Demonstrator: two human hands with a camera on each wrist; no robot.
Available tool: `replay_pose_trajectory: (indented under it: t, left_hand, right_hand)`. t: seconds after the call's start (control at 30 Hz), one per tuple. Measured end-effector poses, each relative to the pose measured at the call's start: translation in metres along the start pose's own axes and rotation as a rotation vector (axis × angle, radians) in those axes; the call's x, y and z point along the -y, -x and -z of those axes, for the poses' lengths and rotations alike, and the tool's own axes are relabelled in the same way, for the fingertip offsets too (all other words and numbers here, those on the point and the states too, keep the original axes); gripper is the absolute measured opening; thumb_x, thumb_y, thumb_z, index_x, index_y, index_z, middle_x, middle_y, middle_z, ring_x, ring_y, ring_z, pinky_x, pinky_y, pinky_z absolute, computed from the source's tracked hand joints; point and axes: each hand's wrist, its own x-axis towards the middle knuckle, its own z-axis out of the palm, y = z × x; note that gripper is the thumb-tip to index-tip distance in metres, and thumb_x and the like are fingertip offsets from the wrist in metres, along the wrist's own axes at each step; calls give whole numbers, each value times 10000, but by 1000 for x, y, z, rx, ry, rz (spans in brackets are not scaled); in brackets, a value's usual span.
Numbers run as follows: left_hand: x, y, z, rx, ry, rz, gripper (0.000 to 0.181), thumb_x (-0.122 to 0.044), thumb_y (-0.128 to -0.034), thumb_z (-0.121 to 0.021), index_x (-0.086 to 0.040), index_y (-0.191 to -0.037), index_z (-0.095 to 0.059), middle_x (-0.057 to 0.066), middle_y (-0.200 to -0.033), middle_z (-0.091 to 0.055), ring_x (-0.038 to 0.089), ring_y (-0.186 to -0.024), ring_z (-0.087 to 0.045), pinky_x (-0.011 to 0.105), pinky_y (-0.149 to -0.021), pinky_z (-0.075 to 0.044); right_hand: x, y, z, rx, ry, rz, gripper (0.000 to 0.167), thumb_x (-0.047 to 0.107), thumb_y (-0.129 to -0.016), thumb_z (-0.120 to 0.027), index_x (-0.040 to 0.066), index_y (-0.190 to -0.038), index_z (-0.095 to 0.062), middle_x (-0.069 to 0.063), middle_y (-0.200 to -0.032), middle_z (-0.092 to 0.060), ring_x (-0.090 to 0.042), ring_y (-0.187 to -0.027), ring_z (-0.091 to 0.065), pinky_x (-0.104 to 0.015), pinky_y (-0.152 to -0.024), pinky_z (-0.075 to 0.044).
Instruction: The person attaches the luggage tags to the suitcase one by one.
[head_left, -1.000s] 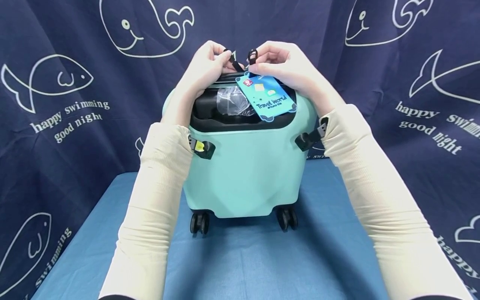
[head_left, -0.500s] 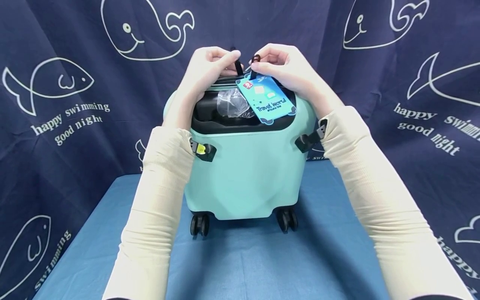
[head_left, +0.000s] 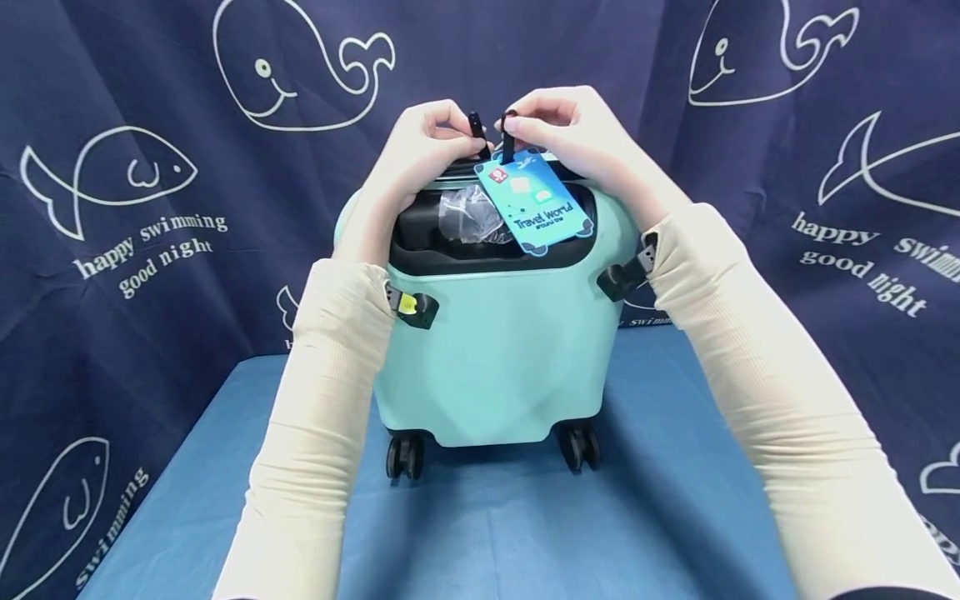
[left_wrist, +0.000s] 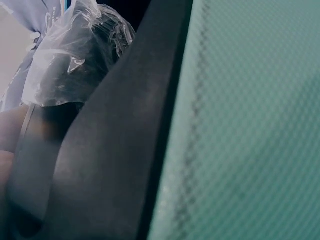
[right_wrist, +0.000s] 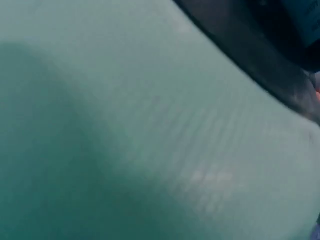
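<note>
A mint-green suitcase (head_left: pixel 495 358) stands upright in the head view. At its black top lies a blue luggage tag (head_left: pixel 536 204) printed "Travel World", tilted to the right. The tag's black strap (head_left: pixel 507 148) rises from it in two pieces. My left hand (head_left: pixel 420 150) pinches the left piece between thumb and fingers. The right piece, with its small loop, is pinched by my right hand (head_left: pixel 577 129). How the strap passes around the handle is hidden. Both wrist views mostly show the suitcase's green shell (left_wrist: pixel 250 125).
Clear plastic wrap (head_left: pixel 471 215) covers part of the black top recess. The suitcase rests on black wheels (head_left: pixel 405 457) on a blue cloth-covered table (head_left: pixel 480 533). A dark blue curtain (head_left: pixel 450 50) with whale drawings hangs behind.
The left strap piece has swung from leaning left to nearly upright, closer to the right piece. My left hand has shifted right and slightly down. The right hand still pinches its piece.
</note>
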Motion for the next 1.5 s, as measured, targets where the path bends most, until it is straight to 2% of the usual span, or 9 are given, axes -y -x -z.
replay_pose_trajectory:
  t: [0.13,0.23,0.4,0.5,0.63,0.87,1.03,1.3,1.5]
  left_hand:
    - [3,-1,-2,-14,-16,-34,152,-18,-836,-654,-98,-721,-596,43,-816,-709,134,-826,-674,203,-756,-486]
    - [3,-2,-4,-31,-53,-18,137,-40,-832,-665,-116,-728,-616,14,-810,-692,88,-780,-659,199,-755,-494]
    - [1,-3,-4,-58,-164,21,74,-101,-834,-679,-151,-783,-658,-34,-787,-684,48,-735,-627,188,-732,-459]
    - [-1,-4,-1,-75,-233,15,41,-118,-843,-668,-143,-851,-700,-58,-786,-688,41,-725,-619,185,-709,-431]
    - [-4,-4,1,-77,-292,15,111,-140,-855,-656,-123,-939,-727,-67,-818,-695,32,-727,-615,180,-693,-405]
    - [-5,-3,2,-68,-354,31,138,-192,-856,-667,-156,-969,-736,-74,-802,-704,27,-723,-611,178,-704,-388]
    - [-4,-2,0,-54,-396,23,146,-213,-856,-664,-182,-977,-741,-35,-870,-735,18,-761,-619,168,-726,-383]
    - [-6,0,0,-27,-420,5,206,-274,-863,-671,-189,-1040,-734,-6,-987,-728,21,-886,-649,145,-808,-384]
    - [-3,0,0,-32,-430,-17,225,-272,-874,-663,-158,-1058,-725,10,-982,-729,10,-848,-652,141,-808,-399]
  right_hand:
    - [-4,-5,-4,-40,-69,35,110,150,-868,-669,97,-951,-716,21,-758,-632,-125,-710,-561,-209,-679,-438]
    - [-8,-8,-7,-82,-150,80,97,90,-843,-686,91,-939,-694,7,-751,-651,-133,-681,-591,-210,-679,-475]
    - [-11,-10,-9,-107,-267,103,87,40,-833,-681,75,-911,-667,-29,-755,-665,-176,-686,-613,-224,-683,-501]
    - [-9,-11,-9,-103,-282,104,78,51,-851,-665,64,-922,-694,-27,-775,-675,-173,-697,-619,-215,-697,-506]
    - [-7,-10,-7,-100,-303,98,97,55,-853,-664,45,-937,-712,-36,-774,-686,-161,-693,-631,-209,-700,-511]
    - [-7,-10,-8,-81,-309,62,102,60,-842,-679,43,-938,-709,-45,-770,-692,-159,-700,-642,-209,-708,-519]
    - [-9,-10,-9,-70,-344,57,72,34,-842,-669,43,-912,-679,-44,-765,-684,-150,-695,-644,-202,-710,-524]
    - [-8,-9,-8,-87,-345,56,70,34,-842,-668,47,-903,-700,-35,-750,-682,-142,-682,-634,-200,-698,-515]
    - [-8,-9,-7,-98,-294,36,93,63,-839,-683,55,-921,-725,-17,-719,-679,-128,-664,-620,-198,-683,-501]
